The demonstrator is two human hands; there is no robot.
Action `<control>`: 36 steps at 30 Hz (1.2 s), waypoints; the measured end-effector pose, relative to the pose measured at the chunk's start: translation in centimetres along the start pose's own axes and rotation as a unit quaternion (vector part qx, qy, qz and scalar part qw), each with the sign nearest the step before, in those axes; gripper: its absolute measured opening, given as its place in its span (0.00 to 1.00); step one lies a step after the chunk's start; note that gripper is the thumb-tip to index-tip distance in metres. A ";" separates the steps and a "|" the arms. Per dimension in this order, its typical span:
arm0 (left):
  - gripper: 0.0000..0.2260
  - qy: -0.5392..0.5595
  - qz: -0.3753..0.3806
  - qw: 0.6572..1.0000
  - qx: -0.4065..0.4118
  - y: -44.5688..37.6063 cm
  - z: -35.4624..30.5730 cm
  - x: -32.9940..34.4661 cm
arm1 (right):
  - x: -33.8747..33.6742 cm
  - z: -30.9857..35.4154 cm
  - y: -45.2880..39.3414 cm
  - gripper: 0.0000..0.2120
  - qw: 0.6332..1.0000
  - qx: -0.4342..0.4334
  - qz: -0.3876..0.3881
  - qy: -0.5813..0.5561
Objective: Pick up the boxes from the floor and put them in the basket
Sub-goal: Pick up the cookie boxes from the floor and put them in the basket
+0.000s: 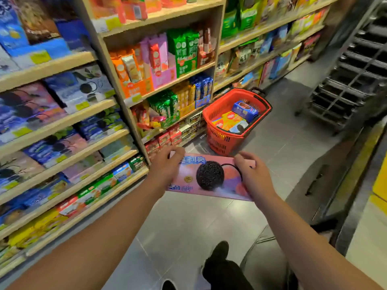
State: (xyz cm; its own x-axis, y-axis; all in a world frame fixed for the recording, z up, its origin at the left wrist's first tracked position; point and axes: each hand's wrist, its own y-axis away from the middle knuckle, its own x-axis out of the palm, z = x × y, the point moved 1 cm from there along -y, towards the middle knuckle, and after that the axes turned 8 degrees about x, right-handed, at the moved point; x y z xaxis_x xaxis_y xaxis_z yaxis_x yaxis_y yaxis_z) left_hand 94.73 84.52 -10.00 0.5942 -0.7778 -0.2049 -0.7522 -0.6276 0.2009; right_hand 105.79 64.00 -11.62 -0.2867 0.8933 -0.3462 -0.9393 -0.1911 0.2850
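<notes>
Pink cookie box (209,176) sits gripped at both ends, your left hand (165,166) and right hand (254,174) curled round it, red basket (219,141) just ahead.

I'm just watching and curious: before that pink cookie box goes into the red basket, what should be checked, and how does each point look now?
1. Grip on the pink box: left hand and right hand each hold an end. Ok.
2. Box level: roughly flat, face up. Ok.
3. Red basket upright on the floor ahead. Ok.
4. Room inside: a blue box and an orange box already lie there; some space seems left. Cannot tell for sure.
5. Floor between the feet and the basket: looks bare. Ok.
6. More boxes left on the floor: none in view, cannot tell beyond it.
</notes>
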 end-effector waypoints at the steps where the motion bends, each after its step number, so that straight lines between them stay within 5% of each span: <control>1: 0.12 -0.001 0.011 1.000 -0.005 -1.8 -0.1 1.1 | -0.3 0.0 -1.6 0.15 1.000 0.010 -0.007 0.000; 16: 0.07 0.042 0.001 0.998 -0.051 -27.8 -5.3 21.6 | -8.4 3.7 -34.8 0.09 0.998 0.060 0.019 0.023; 25: 0.06 0.095 -0.058 0.985 -0.134 -41.8 -2.6 28.9 | -7.1 4.5 -52.8 0.17 0.987 0.089 0.086 0.102; 36: 0.05 0.072 -0.101 0.963 -0.238 -56.1 0.3 37.3 | -5.6 4.4 -73.6 0.10 0.955 0.136 0.165 0.204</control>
State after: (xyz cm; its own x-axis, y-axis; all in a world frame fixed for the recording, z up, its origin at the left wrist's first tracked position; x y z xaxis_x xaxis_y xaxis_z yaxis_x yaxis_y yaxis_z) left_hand 159.00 90.74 -29.18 0.7738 -0.6136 -0.1572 -0.4217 -0.6842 0.5950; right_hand 177.33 74.91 -26.69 -0.6603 0.5595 -0.5009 -0.7172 -0.2722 0.6415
